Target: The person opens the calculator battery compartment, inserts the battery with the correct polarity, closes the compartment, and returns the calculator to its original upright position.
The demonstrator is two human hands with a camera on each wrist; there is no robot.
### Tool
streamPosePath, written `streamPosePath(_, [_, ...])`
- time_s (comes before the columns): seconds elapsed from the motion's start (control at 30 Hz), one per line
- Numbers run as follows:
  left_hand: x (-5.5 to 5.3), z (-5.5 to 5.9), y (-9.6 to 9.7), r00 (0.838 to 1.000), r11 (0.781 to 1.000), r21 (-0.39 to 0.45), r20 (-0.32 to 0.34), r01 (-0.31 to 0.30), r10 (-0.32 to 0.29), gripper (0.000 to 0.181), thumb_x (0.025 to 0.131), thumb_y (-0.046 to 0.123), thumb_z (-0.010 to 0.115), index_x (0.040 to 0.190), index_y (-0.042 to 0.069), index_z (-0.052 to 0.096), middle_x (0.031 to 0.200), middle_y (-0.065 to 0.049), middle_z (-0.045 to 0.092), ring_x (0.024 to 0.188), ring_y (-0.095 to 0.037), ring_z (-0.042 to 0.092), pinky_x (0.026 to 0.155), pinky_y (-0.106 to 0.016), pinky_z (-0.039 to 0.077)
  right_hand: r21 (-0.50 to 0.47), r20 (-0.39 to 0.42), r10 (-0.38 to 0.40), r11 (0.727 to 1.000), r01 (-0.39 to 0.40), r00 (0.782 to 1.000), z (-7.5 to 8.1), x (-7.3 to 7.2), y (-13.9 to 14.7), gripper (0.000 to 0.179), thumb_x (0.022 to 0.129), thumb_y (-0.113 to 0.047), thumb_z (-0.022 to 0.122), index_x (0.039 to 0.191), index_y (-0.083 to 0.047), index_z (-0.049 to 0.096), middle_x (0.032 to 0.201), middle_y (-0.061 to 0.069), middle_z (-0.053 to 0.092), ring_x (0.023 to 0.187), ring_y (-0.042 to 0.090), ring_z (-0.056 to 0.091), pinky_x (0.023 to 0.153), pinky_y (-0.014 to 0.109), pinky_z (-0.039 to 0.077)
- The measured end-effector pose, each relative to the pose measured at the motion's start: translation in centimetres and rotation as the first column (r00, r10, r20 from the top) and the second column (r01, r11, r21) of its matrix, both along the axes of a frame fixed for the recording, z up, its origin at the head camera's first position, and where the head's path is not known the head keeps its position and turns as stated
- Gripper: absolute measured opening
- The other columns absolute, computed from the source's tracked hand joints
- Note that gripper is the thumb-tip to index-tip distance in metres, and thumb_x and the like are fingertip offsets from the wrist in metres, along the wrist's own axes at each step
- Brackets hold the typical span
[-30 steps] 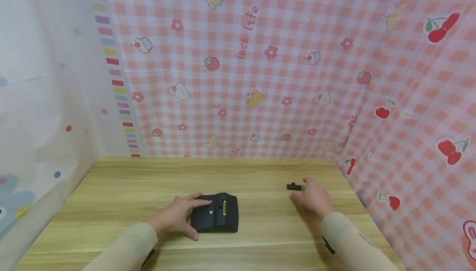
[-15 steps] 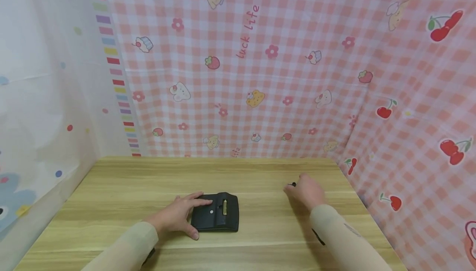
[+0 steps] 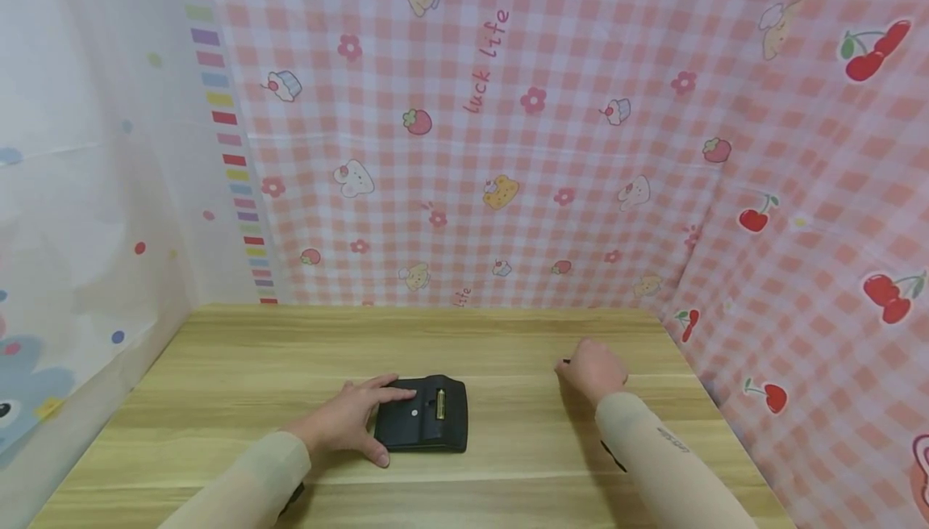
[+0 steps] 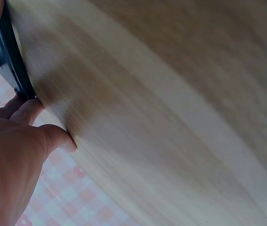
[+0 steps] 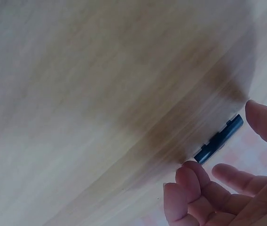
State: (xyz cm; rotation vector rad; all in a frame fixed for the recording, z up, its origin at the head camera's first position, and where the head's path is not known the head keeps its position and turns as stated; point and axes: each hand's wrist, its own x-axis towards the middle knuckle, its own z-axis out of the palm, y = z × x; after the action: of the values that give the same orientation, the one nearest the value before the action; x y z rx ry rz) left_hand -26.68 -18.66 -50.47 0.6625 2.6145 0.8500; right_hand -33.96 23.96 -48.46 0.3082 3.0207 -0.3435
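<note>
A black calculator [image 3: 397, 424] lies face down on the wooden table, with one gold-coloured battery [image 3: 440, 404] in its uncovered slot. My left hand [image 3: 350, 418] holds it at its left end, thumb at the near corner and fingers over the back and far edge. Part of its dark side [image 4: 15, 56] shows past the fingers in the left wrist view. Off to the right, my right hand [image 3: 597, 369] grips a small black battery cover [image 5: 219, 139] between thumb and fingertips, one at each end. From the head, the hand hides most of that cover.
The wooden table [image 3: 508, 481] runs back to a pink checked cloth [image 3: 464, 222] hung as a wall. More checked cloth [image 3: 813, 287] stands along the right side, and a white printed sheet [image 3: 80, 214] along the left.
My right hand has moved left onto the battery cover and closed its fingers around it, covering most of it. My left hand and the calculator stay where they were.
</note>
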Motion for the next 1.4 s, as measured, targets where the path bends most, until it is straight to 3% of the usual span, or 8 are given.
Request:
streamPosePath(0.43, [0.2, 0.4, 0.2, 1.0, 1.0, 0.007, 0.01, -0.008, 0.008, 0.102, 0.065, 0.027, 0.103, 0.156, 0.028, 0.056, 0.175, -0.019, 0.031, 0.16, -0.048, 0.032, 0.124, -0.083, 0.006, 0.016, 0.018, -0.024, 1.0, 0.024, 1.0, -0.3, -0.3, -0.5, 0.054, 0.1, -0.044, 0.072, 0.122, 0.005, 0.063, 0.095, 0.021, 0.07, 0.077, 0.031, 0.064, 0.066, 0.054, 0.061])
streamPosePath(0.6, [0.1, 0.3, 0.2, 1.0, 1.0, 0.001, 0.009, -0.008, 0.007, 0.102, 0.065, 0.027, 0.103, 0.156, 0.029, 0.056, 0.175, -0.019, 0.03, 0.16, -0.048, 0.032, 0.124, -0.083, 0.006, 0.015, 0.021, -0.031, 0.999, 0.031, 0.999, -0.4, -0.6, -0.5, 0.054, 0.1, -0.044, 0.071, 0.123, 0.005, 0.063, 0.101, 0.024, 0.071, 0.081, 0.032, 0.064, 0.07, 0.057, 0.061])
streamPosePath(0.97, [0.0, -0.2, 0.0, 1.0, 1.0, 0.003, 0.003, 0.0, 0.0, 0.103, 0.064, 0.029, 0.103, 0.156, 0.031, 0.056, 0.175, -0.018, 0.031, 0.159, -0.047, 0.034, 0.124, -0.083, 0.005, 0.017, 0.004, -0.062, 0.998, 0.062, 0.998, -0.5, -1.1, -0.7, 0.061, 0.1, -0.053, 0.068, 0.114, 0.006, 0.067, 0.103, 0.027, 0.074, 0.085, 0.036, 0.07, 0.072, 0.057, 0.061])
streamPosePath(1.23, [0.1, 0.0, 0.0, 1.0, 1.0, 0.011, 0.003, 0.005, -0.005, 0.103, 0.065, 0.029, 0.103, 0.157, 0.03, 0.055, 0.175, -0.018, 0.03, 0.159, -0.048, 0.033, 0.123, -0.084, 0.004, 0.002, 0.018, -0.057, 0.998, 0.057, 0.998, -0.1, -1.1, -1.0, 0.037, 0.104, -0.03, 0.059, 0.107, 0.006, 0.066, 0.102, 0.025, 0.072, 0.084, 0.035, 0.067, 0.067, 0.057, 0.059])
streamPosePath(1.4, [0.2, 0.2, 0.0, 1.0, 1.0, 0.017, 0.007, 0.007, -0.008, 0.104, 0.065, 0.028, 0.102, 0.157, 0.029, 0.055, 0.175, -0.018, 0.03, 0.159, -0.048, 0.034, 0.123, -0.084, 0.004, 0.003, 0.023, -0.048, 0.999, 0.048, 0.999, 0.1, -1.1, -0.8, 0.033, 0.103, -0.022, 0.053, 0.112, 0.007, 0.067, 0.106, 0.027, 0.072, 0.086, 0.036, 0.068, 0.069, 0.057, 0.059])
